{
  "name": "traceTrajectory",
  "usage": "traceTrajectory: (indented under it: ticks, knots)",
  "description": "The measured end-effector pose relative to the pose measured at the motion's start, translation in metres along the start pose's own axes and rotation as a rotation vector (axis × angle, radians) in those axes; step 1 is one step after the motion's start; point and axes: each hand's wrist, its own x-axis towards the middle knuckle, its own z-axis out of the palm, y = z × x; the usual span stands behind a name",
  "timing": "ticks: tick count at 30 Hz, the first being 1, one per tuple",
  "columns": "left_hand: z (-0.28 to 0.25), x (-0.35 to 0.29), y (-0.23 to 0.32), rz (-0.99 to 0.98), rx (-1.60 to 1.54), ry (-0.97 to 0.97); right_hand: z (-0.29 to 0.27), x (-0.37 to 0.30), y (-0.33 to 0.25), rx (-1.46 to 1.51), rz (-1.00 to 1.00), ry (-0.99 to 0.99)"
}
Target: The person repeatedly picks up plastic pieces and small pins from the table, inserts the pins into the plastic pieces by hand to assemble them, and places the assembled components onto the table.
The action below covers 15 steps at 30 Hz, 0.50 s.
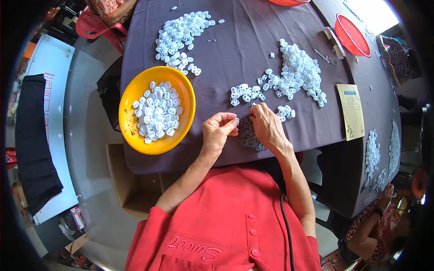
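My left hand [218, 131] is closed in a pinch at the near table edge, with a small white plastic piece [237, 120] between thumb and fingertips. Just right of it, my right hand [266, 124] has its thumb and fingers pressed together; what they hold, if anything, is too small to make out. Under and between the hands lies a heap of small grey metal pieces that look like screws [248, 137]. Beyond my fingertips is a small cluster of white oval pieces with holes [246, 93]. A few more white pieces [285, 113] lie beside my right hand.
A yellow bowl [189, 113] of white pieces stands left. Larger white heaps lie far left [181, 31] and far right [298, 67]. Rightward are a tan booklet [351, 110] and a red basket [352, 36]. Other people sit around the dark-covered table [217, 58].
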Motion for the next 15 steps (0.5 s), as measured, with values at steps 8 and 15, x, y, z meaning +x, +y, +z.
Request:
traceTrajectory:
  ticks: [8, 15]
  knots:
    - [0.0008, -0.0005, -0.0011, 0.006, 0.016, -0.003, -0.0015, -0.0015, -0.0024, -0.062, -0.042, -0.009]
    - [0.0009, -0.0011, 0.0006, 0.012, 0.010, -0.004, 0.0008, -0.0021, 0.0023, 0.002, -0.031, 0.037]
